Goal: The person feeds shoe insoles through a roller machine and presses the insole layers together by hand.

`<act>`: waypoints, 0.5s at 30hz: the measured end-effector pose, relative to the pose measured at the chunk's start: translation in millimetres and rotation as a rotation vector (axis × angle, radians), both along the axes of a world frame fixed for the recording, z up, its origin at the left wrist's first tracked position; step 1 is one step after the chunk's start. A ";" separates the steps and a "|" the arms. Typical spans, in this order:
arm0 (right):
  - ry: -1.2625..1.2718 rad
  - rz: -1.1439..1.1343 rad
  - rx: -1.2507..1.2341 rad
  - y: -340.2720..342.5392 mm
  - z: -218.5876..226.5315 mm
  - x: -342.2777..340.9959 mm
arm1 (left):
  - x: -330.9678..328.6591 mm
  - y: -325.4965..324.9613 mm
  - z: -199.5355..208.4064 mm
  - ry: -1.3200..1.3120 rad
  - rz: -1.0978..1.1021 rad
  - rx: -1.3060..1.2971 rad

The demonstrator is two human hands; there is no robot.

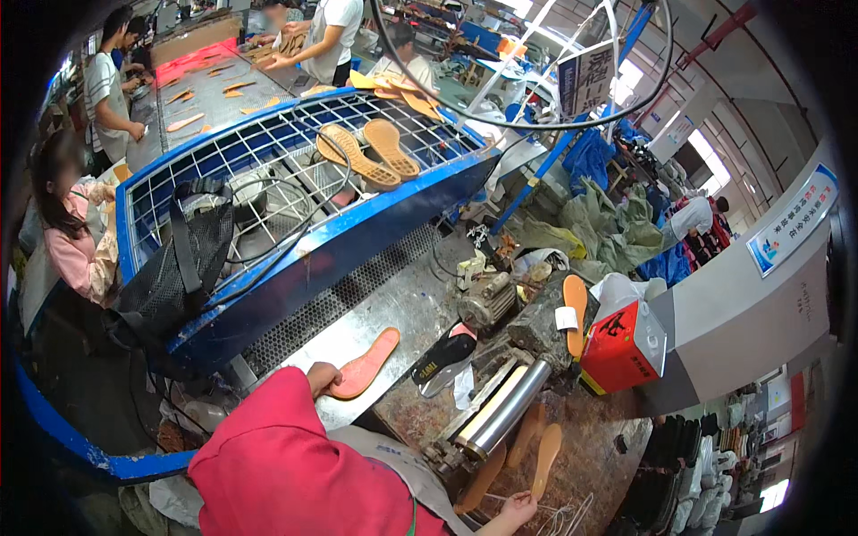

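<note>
My left hand (pixel 322 379) grips one end of a pink insole (pixel 368 364), which lies over a metal surface (pixel 326 338). Its fingers are closed on the insole's narrow end. At the lower right, my right hand (pixel 517 509) pinches the lower end of a tan insole (pixel 546 457) that points upward. Between the two hands sits a machine with a shiny steel roller (pixel 508 406). Beneath that roller, more tan insoles (pixel 483 482) are partly hidden. Beside the pink insole rest a black insole (pixel 444 355) and a white scrap.
A blue-framed wire grid (pixel 268 161) carries two shoe soles (pixel 357 154) and a black mesh bag (pixel 188 259). Right of the roller stand a red box (pixel 623 347) and an orange insole (pixel 575 308). An electric motor (pixel 488 301) sits behind. Several people work around a long table (pixel 214 94).
</note>
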State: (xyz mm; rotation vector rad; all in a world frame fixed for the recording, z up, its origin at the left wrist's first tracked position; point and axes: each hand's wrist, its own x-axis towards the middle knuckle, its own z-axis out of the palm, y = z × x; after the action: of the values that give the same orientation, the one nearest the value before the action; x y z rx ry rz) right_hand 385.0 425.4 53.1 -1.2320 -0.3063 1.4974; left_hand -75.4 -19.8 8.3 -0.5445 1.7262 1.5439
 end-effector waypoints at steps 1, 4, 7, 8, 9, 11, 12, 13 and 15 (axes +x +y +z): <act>-0.013 -0.003 -0.003 -3.8 2.8 8.6 | -1.1 1.5 1.8 0.003 -0.010 -0.006; -0.019 -0.033 -0.004 -6.9 -1.5 33.0 | -3.6 0.7 3.3 0.003 -0.028 -0.010; 0.177 -0.064 0.088 -9.9 -19.9 71.1 | -8.1 15.6 -8.9 0.019 -0.086 0.007; 0.179 -0.166 0.016 -10.1 -15.5 66.3 | -7.9 13.1 -13.0 0.032 -0.094 0.010; 0.178 -0.267 -0.053 -13.3 -11.2 58.5 | -5.0 9.8 -7.0 0.006 -0.069 -0.006; 0.222 -0.277 -0.086 -17.5 -10.5 63.2 | -6.7 10.9 6.8 -0.011 -0.070 0.009; 0.263 -0.247 -0.139 -19.2 -3.4 52.0 | -2.4 4.4 6.4 -0.026 -0.030 0.006; 0.240 -0.275 -0.177 -21.5 1.8 37.2 | 0.8 -4.3 -1.4 -0.032 -0.012 -0.001; 0.181 -0.302 -0.192 -13.1 3.9 41.5 | -4.1 -6.4 -9.1 0.062 -0.070 0.043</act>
State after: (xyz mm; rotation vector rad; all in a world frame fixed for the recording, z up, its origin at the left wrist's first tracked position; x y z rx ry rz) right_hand 426.5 412.3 57.1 -1.2200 0.1426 1.3844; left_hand -79.5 -26.2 -0.8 -0.4148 1.7354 1.5593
